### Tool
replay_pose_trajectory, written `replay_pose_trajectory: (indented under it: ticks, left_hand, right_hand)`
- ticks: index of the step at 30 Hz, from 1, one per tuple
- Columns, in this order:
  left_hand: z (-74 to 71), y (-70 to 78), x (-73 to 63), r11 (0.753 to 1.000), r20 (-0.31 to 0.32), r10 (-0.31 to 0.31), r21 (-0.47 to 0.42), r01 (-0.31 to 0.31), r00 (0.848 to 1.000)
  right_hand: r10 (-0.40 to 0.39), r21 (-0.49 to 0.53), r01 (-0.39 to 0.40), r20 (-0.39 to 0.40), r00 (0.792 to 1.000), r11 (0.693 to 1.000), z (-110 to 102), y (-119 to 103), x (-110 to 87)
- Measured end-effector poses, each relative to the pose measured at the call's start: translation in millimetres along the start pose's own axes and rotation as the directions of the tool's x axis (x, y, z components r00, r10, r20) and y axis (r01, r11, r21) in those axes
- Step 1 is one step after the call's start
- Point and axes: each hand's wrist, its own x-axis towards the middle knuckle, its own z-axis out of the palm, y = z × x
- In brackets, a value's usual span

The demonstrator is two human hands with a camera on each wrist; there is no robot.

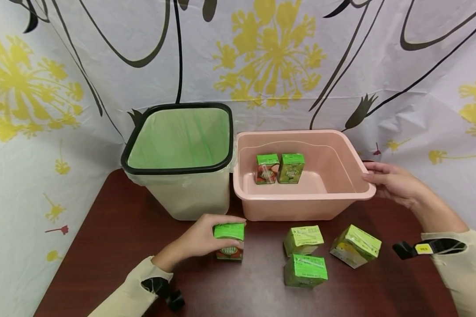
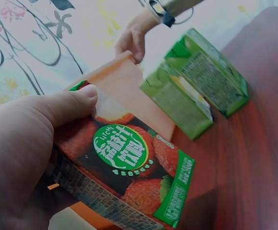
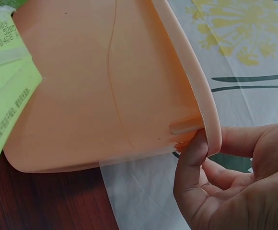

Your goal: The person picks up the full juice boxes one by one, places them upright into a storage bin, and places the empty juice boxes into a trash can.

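My left hand (image 1: 198, 239) grips a litchi juice box (image 1: 230, 230) by its sides, upright at the table in front of the bins. In the left wrist view the thumb lies along the box's top end, and its red fruit picture and green label show. My right hand (image 1: 398, 184) pinches the right rim of a pink plastic basin (image 1: 285, 210) between thumb and fingers, also seen in the right wrist view. Inside the basin, a red-and-green juice box (image 1: 267, 169) and a green juice box (image 1: 291, 168) stand side by side.
Left of the basin stands a pale trash bin (image 1: 194, 193) with a black rim and green inside. On the dark red table (image 1: 262, 295), two green juice boxes (image 1: 304, 270) sit close together, and a yellow-green juice box (image 1: 356, 246) lies angled right of them. Behind hangs a flowered cloth (image 1: 269, 57).
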Motion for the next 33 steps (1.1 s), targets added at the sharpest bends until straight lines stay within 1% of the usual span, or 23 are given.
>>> replay_pose_trajectory:
  ticks: [4, 10, 12, 16, 25, 29, 31, 33]
  left_hand:
    - [-6.6, 13.0, 4.7, 1.0, 0.012, 0.006, 0.012, -0.006, 1.0]
    - [-11.9, 34.4, 13.7, 1.0, 0.024, -0.021, -0.005, 0.021, 0.999]
    - [-12.3, 40.5, 17.3, 1.0, 0.026, -0.021, -0.011, 0.021, 0.999]
    - [-13.3, 51.1, 26.0, 1.0, 0.032, -0.002, -0.03, 0.003, 0.999]
    - [-18.3, 75.8, 51.2, 0.996, 0.035, 0.086, 0.007, -0.087, 0.996]
    - [-17.3, 89.2, 63.3, 0.995, 0.026, 0.099, 0.025, -0.1, 0.995]
    - [-15.9, 95.9, 70.9, 0.994, 0.023, 0.102, 0.036, -0.103, 0.995]
    - [-14.1, 103.0, 79.5, 0.994, 0.031, 0.105, 0.028, -0.106, 0.994]
  right_hand:
    - [-0.008, 0.006, 0.008, 0.012, 1.0, 1.0, 0.6, -1.0, 0.6]
    - [-0.011, 0.011, 0.011, 0.013, 1.0, 1.0, 0.1, -1.9, 1.6]
    - [-0.009, 0.01, 0.008, 0.008, 1.0, 1.0, -0.3, -1.9, 2.1]
    - [-0.003, 0.005, 0.003, -0.003, 1.0, 1.0, -1.1, -1.8, 3.4]
    - [0.001, -0.001, -0.001, -0.011, 1.0, 1.0, -0.5, -1.8, 3.2]
    - [-0.003, 0.001, 0.003, -0.006, 1.0, 1.0, -0.8, -2.1, 3.7]
    - [-0.006, 0.001, 0.006, -0.002, 1.0, 1.0, -0.9, -2.3, 3.8]
    - [-0.006, -0.001, 0.006, -0.002, 1.0, 1.0, -1.0, -2.7, 3.9]
